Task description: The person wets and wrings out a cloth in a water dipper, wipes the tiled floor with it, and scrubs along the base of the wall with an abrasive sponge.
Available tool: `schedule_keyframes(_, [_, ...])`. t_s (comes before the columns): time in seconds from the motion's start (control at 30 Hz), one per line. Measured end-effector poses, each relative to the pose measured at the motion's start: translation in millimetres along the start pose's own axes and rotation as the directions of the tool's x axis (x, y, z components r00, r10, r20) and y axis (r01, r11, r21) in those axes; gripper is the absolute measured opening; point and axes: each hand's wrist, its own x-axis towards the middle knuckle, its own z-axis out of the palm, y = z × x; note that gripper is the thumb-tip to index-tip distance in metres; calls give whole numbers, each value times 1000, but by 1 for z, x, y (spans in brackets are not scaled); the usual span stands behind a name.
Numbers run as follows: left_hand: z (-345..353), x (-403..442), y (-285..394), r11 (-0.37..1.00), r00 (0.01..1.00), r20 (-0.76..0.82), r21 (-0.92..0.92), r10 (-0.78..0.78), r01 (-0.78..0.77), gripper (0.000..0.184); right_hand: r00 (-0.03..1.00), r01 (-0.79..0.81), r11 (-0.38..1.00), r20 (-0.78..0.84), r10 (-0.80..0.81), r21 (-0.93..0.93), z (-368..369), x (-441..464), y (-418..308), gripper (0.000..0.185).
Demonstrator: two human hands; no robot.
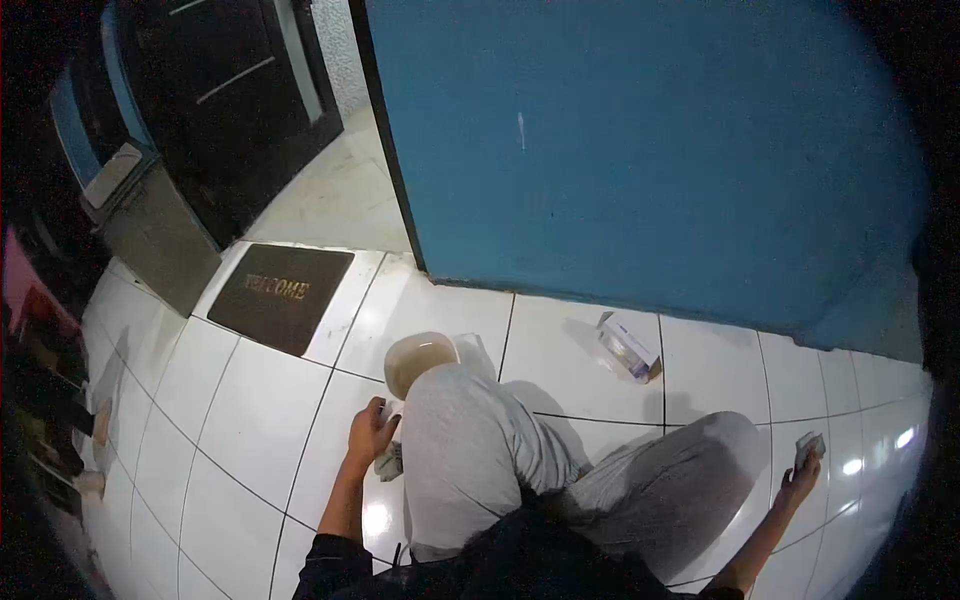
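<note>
My left hand (372,432) is beside my left knee, its fingers curled at a small white thing (393,409) too small to make out. Just below that hand lies a crumpled greenish cloth (389,463), partly hidden by my leg. A pale container (423,352) with cloudy brownish contents stands beyond the knee, which hides part of it. Out to the right, my right hand (799,481) is closed on a small greyish crumpled cloth (809,446) over the tiles. An open white and purple box (628,347) lies on the floor near the blue wall.
White floor tiles (255,420) surround my bent legs. A dark WELCOME mat (282,300) lies at the left, near a dark door (215,90) and a grey upright panel (160,240). The blue wall (640,160) bounds the floor ahead. A person's feet (95,482) show at far left.
</note>
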Motion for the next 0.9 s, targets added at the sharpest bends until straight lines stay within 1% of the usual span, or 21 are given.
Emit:
schedule_keyframes(0.03, [3, 1, -5, 998, 999, 39, -47, -30, 31, 36, 992, 107, 989, 77, -100, -105, 10, -9, -1, 42])
schedule_keyframes(0.1, [11, 1, -10, 999, 999, 46, -33, -12, 13, 36, 997, 13, 999, 75, -10, -40, 37, -26, -14, 43])
schedule_keyframes(0.13, [15, 1, -11, 1000, 999, 36, -9, 7, -7, 36, 957, 199, 972, 236, -166, -122, 37, -17, 0, 44])
schedule_keyframes(0.2, [25, 7, -24, 998, 998, 33, -15, 58, -58, 36, 964, 164, 972, 237, -121, -171, 78, -41, -7, 47])
schedule_keyframes(0.27, [39, 18, -37, 987, 988, 47, -79, 144, -141, 37, 974, -2, 997, 227, 19, -73, 105, -60, -18, 49])
schedule_keyframes(0.3, [40, 24, -31, 991, 992, 42, -77, 116, -113, 37, 964, -11, 992, 263, 43, -122, 114, -61, -18, 50])
schedule_keyframes(0.33, [42, 30, -29, 989, 991, 48, -81, 124, -120, 37, 975, 2, 997, 223, 16, -78, 134, -85, -28, 47])
schedule_keyframes(0.43, [51, 56, -27, 984, 985, 16, -56, 169, -168, 33, 960, -34, 993, 274, 63, -109, 153, -75, -17, 43])
schedule_keyframes(0.47, [52, 66, -26, 990, 989, 57, -53, 135, -132, 32, 951, -45, 993, 301, 75, -105, 158, -75, -17, 42])
schedule_keyframes(0.5, [53, 75, -26, 994, 990, 101, -48, 101, -96, 30, 954, -46, 994, 292, 73, -98, 167, -83, -22, 36])
schedule_keyframes(0.53, [54, 83, -24, 993, 988, 113, -54, 109, -104, 30, 958, -41, 994, 278, 68, -103, 174, -87, -26, 36])
schedule_keyframes(0.6, [57, 99, -22, 960, 970, 66, -176, 234, -219, 31, 941, -16, 994, 335, 53, -111, 188, -93, -36, 31])
schedule_keyframes(0.63, [57, 107, -20, 957, 968, 72, -184, 240, -223, 31, 947, -17, 995, 316, 48, -100, 198, -100, -45, 28])
schedule_keyframes(0.67, [57, 114, -19, 964, 963, 84, -97, 256, -247, 34, 950, -12, 995, 310, 43, -104, 206, -103, -54, 28])
schedule_keyframes(0.73, [56, 124, -15, 953, 954, 108, 82, 281, -290, 41, 919, 73, 993, 392, -30, -94, 224, -109, -73, 30])
schedule_keyframes(0.77, [57, 127, -13, 950, 950, 105, 79, 294, -302, 41, 920, 72, 993, 390, -28, -97, 235, -113, -84, 30])
schedule_keyframes(0.83, [57, 130, -10, 952, 950, 122, 73, 287, -297, 40, 885, 151, 986, 454, -102, -73, 261, -121, -106, 34])
schedule_keyframes(0.87, [58, 132, -7, 955, 950, 137, 64, 279, -290, 39, 885, 150, 986, 453, -103, -69, 273, -126, -115, 34])
schedule_keyframes(0.9, [58, 135, -4, 954, 950, 134, 66, 281, -291, 39, 805, 200, 978, 579, -130, -58, 286, -131, -124, 37])
